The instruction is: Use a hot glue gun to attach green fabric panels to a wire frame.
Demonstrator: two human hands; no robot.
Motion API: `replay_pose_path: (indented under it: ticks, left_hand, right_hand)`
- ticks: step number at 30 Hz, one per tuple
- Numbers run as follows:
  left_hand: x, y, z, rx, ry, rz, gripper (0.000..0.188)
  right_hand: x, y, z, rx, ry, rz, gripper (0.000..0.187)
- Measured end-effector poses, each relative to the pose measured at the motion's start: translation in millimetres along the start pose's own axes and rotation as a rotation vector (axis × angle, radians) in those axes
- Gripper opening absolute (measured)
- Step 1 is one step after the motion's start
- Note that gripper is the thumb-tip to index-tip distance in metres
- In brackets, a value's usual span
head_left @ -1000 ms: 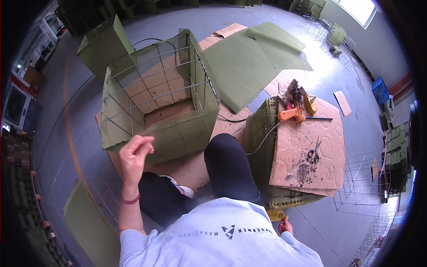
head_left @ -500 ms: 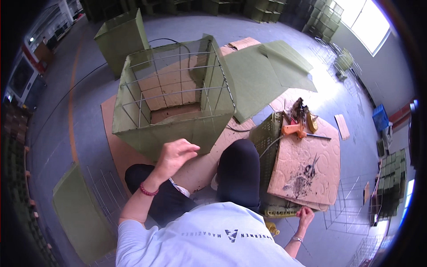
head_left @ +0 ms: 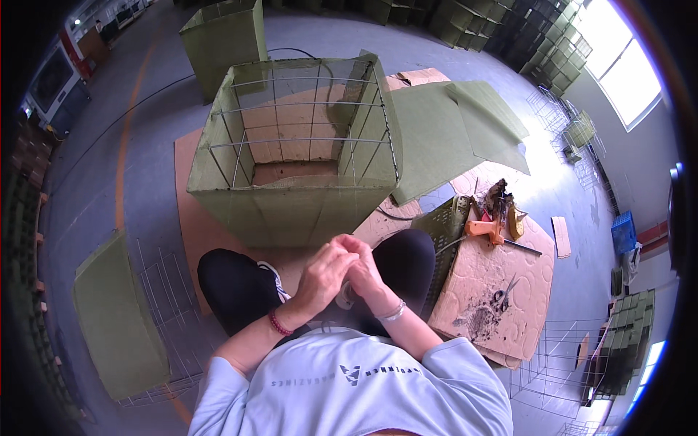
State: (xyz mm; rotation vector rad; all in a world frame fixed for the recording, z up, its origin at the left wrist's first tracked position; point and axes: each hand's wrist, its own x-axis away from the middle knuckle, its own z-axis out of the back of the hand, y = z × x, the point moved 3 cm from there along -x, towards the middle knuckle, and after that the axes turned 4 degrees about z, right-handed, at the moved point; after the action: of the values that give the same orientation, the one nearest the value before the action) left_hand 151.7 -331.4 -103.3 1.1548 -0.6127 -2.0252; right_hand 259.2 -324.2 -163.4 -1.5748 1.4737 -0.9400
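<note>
The left hand (head_left: 320,280) and the right hand (head_left: 366,275) meet in front of the body, above the gap between the bent knees, their fingers curled in and their tips drawn together; whether something small is pinched between them, I cannot tell. Just beyond them is the box (head_left: 298,211), green cloth over a wire frame, its open side up, standing on the brown cardboard (head_left: 195,236) near that sheet's left edge. Green sheets (head_left: 436,131) lie along the box's right side. To the right, a cardboard pad (head_left: 527,312) rests on a green crate (head_left: 441,231); the orange glue gun (head_left: 483,229) lies by the pad's far left corner, and the scissors (head_left: 502,296) lie about its middle, beside dark crumbs (head_left: 480,323). At left, a green panel (head_left: 116,320) partly covers a wire grid (head_left: 172,291).
</note>
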Motion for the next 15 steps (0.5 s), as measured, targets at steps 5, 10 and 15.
replay_pose_path:
  ticks: [5, 10, 15]
  left_hand:
    - [17, -13, -16, 0.176, -0.018, 0.168, 0.017]
    - [30, -33, -21, 0.185, -0.111, 0.291, 0.011]
    - [16, -26, -9, 0.115, -0.163, 0.349, 0.011]
  right_hand:
    - [24, 18, 26, -0.032, 0.025, -0.102, 0.015]
    - [37, -3, 46, 0.063, 0.110, -0.087, 0.010]
    - [29, -32, 36, 0.427, 0.167, 0.074, 0.010]
